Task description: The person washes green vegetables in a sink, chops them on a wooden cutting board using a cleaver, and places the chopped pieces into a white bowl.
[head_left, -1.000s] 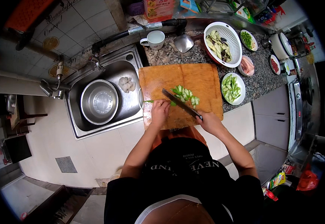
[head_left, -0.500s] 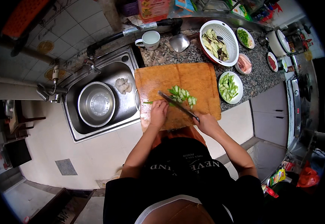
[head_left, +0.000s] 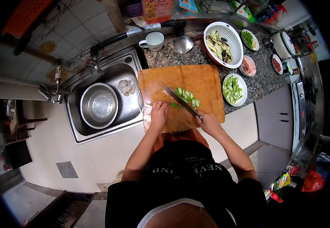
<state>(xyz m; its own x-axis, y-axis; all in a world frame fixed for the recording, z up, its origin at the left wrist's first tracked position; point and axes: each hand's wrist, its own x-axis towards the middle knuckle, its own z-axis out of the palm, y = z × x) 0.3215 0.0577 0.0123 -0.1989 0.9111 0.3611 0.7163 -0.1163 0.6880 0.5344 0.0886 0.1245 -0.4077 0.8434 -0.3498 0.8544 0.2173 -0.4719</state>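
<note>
On the wooden cutting board [head_left: 204, 81], my left hand [head_left: 159, 114] has its fingers closed on a green okra pod [head_left: 174, 105]. My right hand [head_left: 209, 122] grips the dark handle of a kitchen knife [head_left: 182, 102]. The blade slants across the board, its tip pointing up and left, between the okra pod and a cluster of cut okra slices [head_left: 187, 97]. Most of the pod is hidden by my left fingers. More pale green slices fill a white plate [head_left: 243, 99] just right of the board.
Left of the board, a steel sink [head_left: 125, 72] holds a metal basin [head_left: 82, 108] and pale whitish pieces [head_left: 126, 87]. Behind stand a cup [head_left: 153, 41], a spatula [head_left: 182, 45] and a white colander [head_left: 236, 40] of sliced eggplant. Small dishes, including a bowl of meat [head_left: 248, 66], stand farther right.
My left hand has shifted slightly left and the pod's thin end no longer shows beyond it. The knife has moved a little right, still in my right hand.
</note>
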